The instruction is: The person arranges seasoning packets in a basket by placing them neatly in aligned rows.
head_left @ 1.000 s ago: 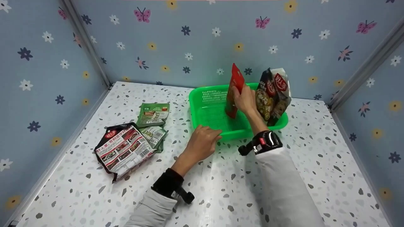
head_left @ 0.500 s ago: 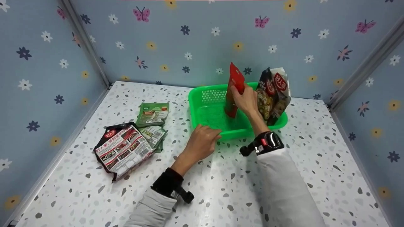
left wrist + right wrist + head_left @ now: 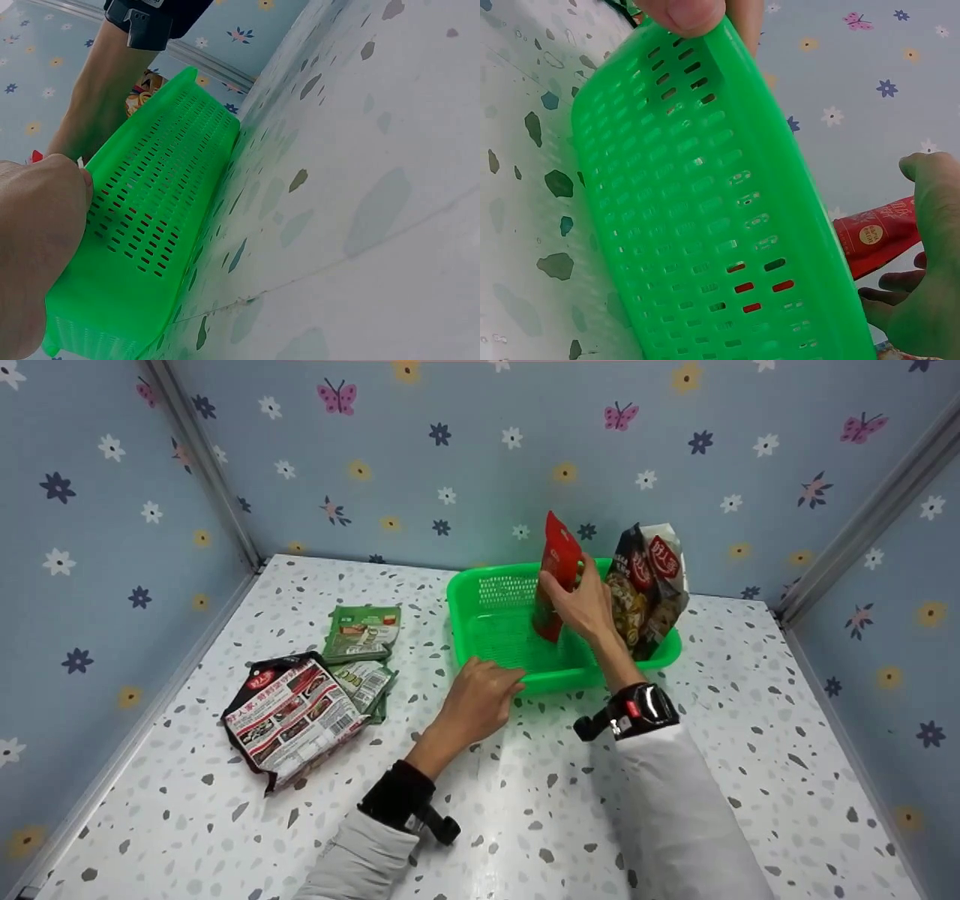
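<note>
My left hand (image 3: 480,699) grips the near rim of a green plastic basket (image 3: 559,682); the left wrist view also shows the hand (image 3: 37,240) at the rim. My right hand (image 3: 586,604) is over the basket, beside a red food packet (image 3: 561,553) that stands upright inside. In the right wrist view, the thumb and fingers of the right hand (image 3: 930,262) are spread around the red packet (image 3: 877,234), with a gap at the thumb. Black-and-white food packets (image 3: 652,585) stand at the basket's right end, partly behind the right hand.
Left of the basket, a large black-and-white packet (image 3: 296,716) lies on the speckled table (image 3: 510,825). It overlaps a green packet (image 3: 367,686), and another green packet (image 3: 364,631) lies behind. A flower-patterned wall (image 3: 480,457) rises behind the basket.
The right hand's thumb and fingers have spread and slid slightly down from the red packet's upper part. The packet still stands in the basket. The left hand has stayed at the rim.
</note>
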`<state>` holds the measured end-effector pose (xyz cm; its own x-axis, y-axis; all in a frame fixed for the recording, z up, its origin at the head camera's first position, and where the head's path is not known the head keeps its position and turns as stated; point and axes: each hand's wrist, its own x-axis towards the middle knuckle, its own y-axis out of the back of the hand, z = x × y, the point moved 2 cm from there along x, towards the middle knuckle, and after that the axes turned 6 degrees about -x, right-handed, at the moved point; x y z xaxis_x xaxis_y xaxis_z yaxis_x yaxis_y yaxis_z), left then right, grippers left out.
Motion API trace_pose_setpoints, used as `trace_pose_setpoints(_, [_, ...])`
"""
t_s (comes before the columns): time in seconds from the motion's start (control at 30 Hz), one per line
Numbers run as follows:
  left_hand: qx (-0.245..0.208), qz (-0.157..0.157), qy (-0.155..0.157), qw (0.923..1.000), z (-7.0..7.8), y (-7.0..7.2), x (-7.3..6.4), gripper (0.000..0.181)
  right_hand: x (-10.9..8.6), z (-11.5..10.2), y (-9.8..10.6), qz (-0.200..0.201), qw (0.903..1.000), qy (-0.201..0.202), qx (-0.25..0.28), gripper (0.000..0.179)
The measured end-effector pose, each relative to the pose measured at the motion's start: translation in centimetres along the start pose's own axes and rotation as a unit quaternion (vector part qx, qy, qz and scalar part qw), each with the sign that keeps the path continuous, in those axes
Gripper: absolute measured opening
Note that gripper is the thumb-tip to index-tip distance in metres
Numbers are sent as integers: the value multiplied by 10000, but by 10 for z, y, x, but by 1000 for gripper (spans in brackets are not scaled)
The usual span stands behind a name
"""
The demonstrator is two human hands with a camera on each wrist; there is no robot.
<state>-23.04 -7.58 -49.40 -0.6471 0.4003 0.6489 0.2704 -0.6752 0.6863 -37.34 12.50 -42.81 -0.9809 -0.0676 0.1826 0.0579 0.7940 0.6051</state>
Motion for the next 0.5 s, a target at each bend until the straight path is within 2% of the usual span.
trace_pose_setpoints(0.2, [-16,7,42,10000,-1,-2,-1,14,-22,-4,7,351,9990,286,65,92])
trace_pose_setpoints(0.33, [1,25,17,10000,-2,-2,-1,14,-45,-10,13,813,9943,689,8,88])
trace_pose_setpoints(0.43, [25,4,8,10000,-2,-3,0,14,-63,-13,17,1265,9839,1260,-90,80])
trace_pose_setpoints(0.5, [50,4,24,10000,-2,-3,1,13,-77,-14,17,1472,9712,1861,-226,71])
